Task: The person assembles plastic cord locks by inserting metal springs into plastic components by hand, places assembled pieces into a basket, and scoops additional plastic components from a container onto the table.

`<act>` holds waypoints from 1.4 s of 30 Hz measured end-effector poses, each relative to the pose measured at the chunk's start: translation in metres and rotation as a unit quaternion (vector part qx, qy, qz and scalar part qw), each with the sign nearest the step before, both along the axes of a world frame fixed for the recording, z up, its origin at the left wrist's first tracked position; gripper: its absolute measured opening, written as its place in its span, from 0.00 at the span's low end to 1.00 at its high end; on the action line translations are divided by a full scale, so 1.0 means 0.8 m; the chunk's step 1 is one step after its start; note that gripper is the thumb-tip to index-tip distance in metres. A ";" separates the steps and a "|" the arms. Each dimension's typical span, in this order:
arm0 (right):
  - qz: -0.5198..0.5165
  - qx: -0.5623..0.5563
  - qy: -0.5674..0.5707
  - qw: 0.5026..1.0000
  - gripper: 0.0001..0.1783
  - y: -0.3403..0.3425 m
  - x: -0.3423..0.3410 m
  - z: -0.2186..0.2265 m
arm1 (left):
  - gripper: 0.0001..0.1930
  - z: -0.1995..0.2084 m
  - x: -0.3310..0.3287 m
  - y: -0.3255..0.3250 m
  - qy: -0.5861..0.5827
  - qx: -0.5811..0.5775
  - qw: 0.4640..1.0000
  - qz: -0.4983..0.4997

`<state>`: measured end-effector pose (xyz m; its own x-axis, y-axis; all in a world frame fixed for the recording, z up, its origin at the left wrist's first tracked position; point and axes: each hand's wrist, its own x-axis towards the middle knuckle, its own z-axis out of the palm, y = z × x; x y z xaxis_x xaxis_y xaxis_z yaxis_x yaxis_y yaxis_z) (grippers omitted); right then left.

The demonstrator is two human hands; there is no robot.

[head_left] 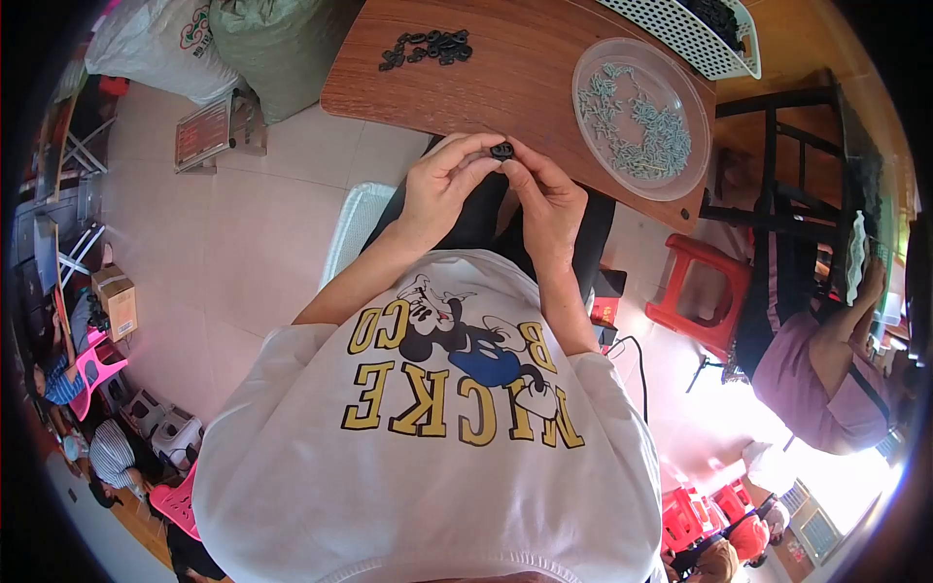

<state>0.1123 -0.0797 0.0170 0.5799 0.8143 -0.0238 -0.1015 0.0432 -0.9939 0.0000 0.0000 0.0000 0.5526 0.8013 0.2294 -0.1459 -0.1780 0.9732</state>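
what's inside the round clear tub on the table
The tub holds many small, silvery, screw-like pieces, loosely strewn, with some of its bottom showing. Where they heap up, the lower ones are covered and can't be seen.

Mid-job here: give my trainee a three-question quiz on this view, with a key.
1. True or false: the left hand and right hand both grip the small black part.
2. Which holds the silvery screws? A: white perforated basket. B: round translucent tray.
3. Fill in: on the wooden table, the loose black parts lie to the ____ of that tray.

Key: 1 true; 2 B; 3 left.
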 end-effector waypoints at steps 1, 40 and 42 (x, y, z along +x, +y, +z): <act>-0.004 -0.005 -0.008 1.000 0.13 0.000 0.000 0.000 | 0.12 -0.001 0.000 0.000 -0.001 0.016 1.000 0.002; -0.344 0.271 -0.431 0.789 0.10 0.080 0.210 0.240 | 0.18 -0.060 -0.032 -0.033 0.104 -0.130 0.981 -0.097; -0.325 0.120 -0.511 0.787 0.14 0.097 0.269 0.209 | 0.17 -0.077 -0.036 -0.028 0.125 -0.095 0.983 -0.099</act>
<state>0.3276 -0.0018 0.1843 0.4919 0.2483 0.8345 0.8663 -0.0438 -0.4976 -0.0285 -0.0228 -0.0619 0.7214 0.6882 -0.0779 0.0895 0.0189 0.9958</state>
